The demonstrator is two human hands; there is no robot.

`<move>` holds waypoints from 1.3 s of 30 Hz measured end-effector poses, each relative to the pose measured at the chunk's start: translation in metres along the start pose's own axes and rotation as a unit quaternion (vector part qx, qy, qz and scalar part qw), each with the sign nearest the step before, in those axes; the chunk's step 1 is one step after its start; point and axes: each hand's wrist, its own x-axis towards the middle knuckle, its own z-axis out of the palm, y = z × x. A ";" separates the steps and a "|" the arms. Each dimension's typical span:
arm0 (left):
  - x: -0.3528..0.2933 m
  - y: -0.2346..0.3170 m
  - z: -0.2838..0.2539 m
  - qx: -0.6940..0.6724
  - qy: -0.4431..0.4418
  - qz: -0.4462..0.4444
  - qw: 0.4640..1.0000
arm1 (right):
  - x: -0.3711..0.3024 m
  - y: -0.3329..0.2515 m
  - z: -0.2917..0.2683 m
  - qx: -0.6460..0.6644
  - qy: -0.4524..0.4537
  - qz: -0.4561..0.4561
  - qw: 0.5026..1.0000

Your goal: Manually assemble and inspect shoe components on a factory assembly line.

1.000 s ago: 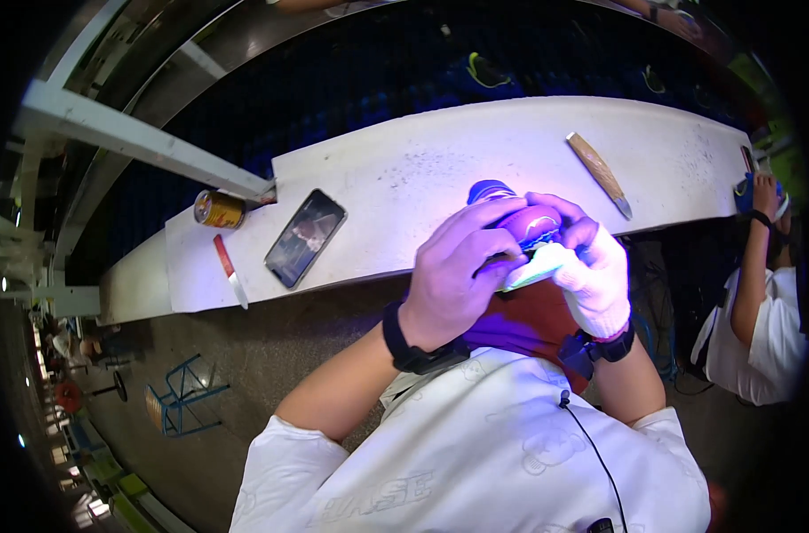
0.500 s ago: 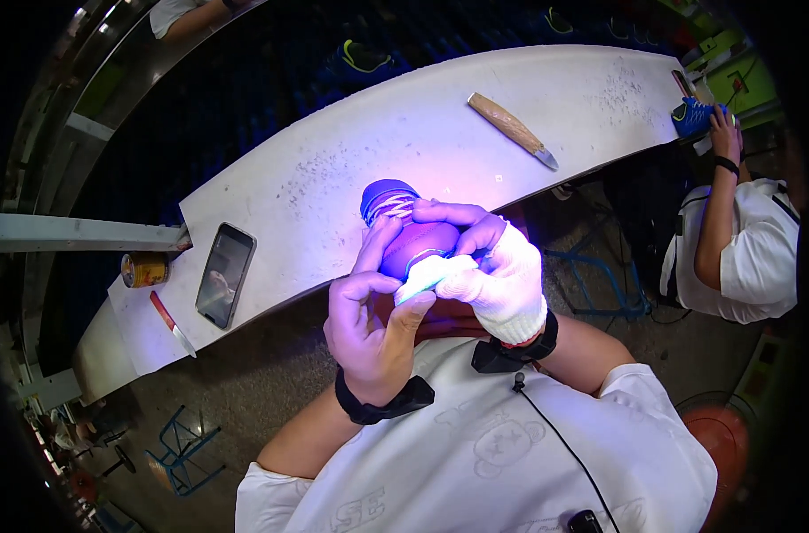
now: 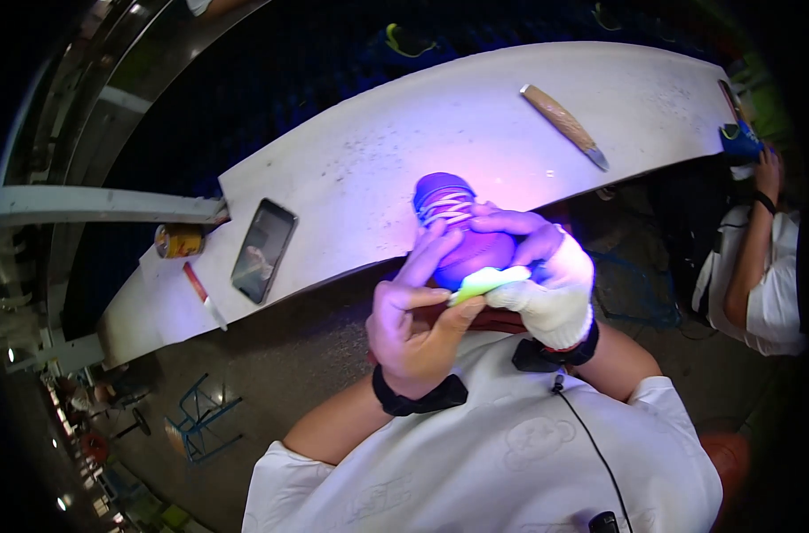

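Note:
A laced shoe (image 3: 480, 247), tinted purple by violet light, is between my hands with its toe end toward me and its collar over the white table. Along the toe runs a glowing yellow-green strip (image 3: 489, 283); I cannot tell if it is the sole's edge or a separate piece. My bare left hand (image 3: 422, 324) has its fingers on the shoe's side, with thumb and a finger pinching the strip's left end. My right hand (image 3: 551, 280), in a white knit glove with some fingertips bare, grips the other side, its thumb on the strip's right part.
A knife with a wooden handle (image 3: 560, 120) lies at the table's far right. Leftward are a phone (image 3: 264, 250), a red-handled knife (image 3: 196, 284) and a yellow can (image 3: 180, 241). A co-worker's hand (image 3: 769, 173) touches a blue shoe (image 3: 740, 138). Stools (image 3: 200, 417) stand on the floor.
My view has turned, so the table and its things sit farther right in the picture. The strip at the toe shows more broadly and looks more yellow-green. Both hands keep their hold.

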 end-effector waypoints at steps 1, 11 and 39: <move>0.002 -0.005 -0.002 0.021 -0.010 0.030 0.999 | -0.001 -0.004 -0.002 -0.018 0.002 0.008 1.000; 0.022 0.024 -0.028 0.136 -0.024 -0.026 0.990 | 0.026 -0.002 0.003 -0.263 -0.100 -0.121 0.952; 0.028 0.015 -0.109 0.197 -0.126 -0.110 0.966 | 0.036 0.082 0.006 -0.323 -0.144 -0.228 0.907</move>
